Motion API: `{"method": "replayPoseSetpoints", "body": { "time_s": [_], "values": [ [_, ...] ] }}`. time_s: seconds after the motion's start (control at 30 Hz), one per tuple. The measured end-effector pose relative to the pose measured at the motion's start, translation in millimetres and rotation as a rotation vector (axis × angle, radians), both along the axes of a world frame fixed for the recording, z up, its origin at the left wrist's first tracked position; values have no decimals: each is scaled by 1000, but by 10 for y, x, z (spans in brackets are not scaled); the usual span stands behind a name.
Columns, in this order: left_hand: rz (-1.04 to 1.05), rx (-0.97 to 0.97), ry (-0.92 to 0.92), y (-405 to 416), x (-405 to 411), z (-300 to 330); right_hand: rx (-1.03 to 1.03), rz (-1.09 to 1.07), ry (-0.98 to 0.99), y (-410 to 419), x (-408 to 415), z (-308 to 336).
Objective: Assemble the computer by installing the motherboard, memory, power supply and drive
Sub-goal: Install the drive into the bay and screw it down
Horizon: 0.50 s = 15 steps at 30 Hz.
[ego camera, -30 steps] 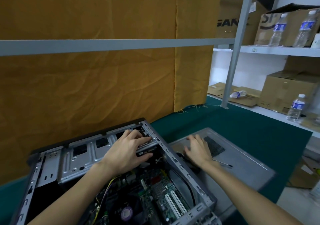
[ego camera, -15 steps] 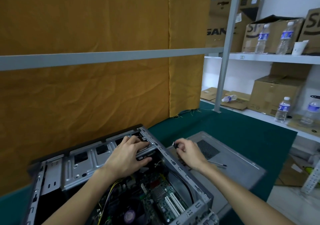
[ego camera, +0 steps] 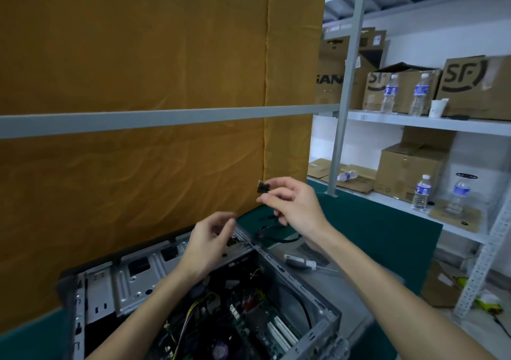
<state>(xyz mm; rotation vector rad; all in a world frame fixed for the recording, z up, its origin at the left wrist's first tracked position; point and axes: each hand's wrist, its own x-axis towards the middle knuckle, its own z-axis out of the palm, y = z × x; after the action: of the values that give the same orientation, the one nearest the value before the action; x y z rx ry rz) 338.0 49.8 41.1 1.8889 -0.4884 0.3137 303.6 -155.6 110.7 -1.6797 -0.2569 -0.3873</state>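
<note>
An open grey computer case [ego camera: 318,301] lies on the green table, with the motherboard [ego camera: 249,329] and its coloured wires inside and a metal drive cage [ego camera: 130,279] at the far end. My right hand [ego camera: 296,207] is raised above the case's far right corner and pinches a small black connector [ego camera: 262,187]; its black cable [ego camera: 276,233] hangs down toward the case. My left hand [ego camera: 210,240] hovers over the drive cage with fingers loosely curled, holding nothing.
The case's grey side panel [ego camera: 343,279] lies right of the case with a white-handled screwdriver [ego camera: 300,261] on it. An orange cloth [ego camera: 152,83] hangs behind a grey rail. Shelves on the right hold cardboard boxes [ego camera: 409,171] and water bottles [ego camera: 421,192].
My right hand left the side panel and lifted the black connector with its cable up into the air. My left hand let go of the drive cage and rose. The view tilted upward.
</note>
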Motion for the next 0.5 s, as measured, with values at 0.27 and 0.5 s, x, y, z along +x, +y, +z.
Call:
{"method": "replayPoseSetpoints", "body": {
  "time_s": [0.27,0.5],
  "values": [
    [-204,-268,135,53,-441,46,35,93,132,301,-326,-532],
    [-163,-148,26,39,-504,-131,125,112,277,399,-460,-941]
  ]
}}
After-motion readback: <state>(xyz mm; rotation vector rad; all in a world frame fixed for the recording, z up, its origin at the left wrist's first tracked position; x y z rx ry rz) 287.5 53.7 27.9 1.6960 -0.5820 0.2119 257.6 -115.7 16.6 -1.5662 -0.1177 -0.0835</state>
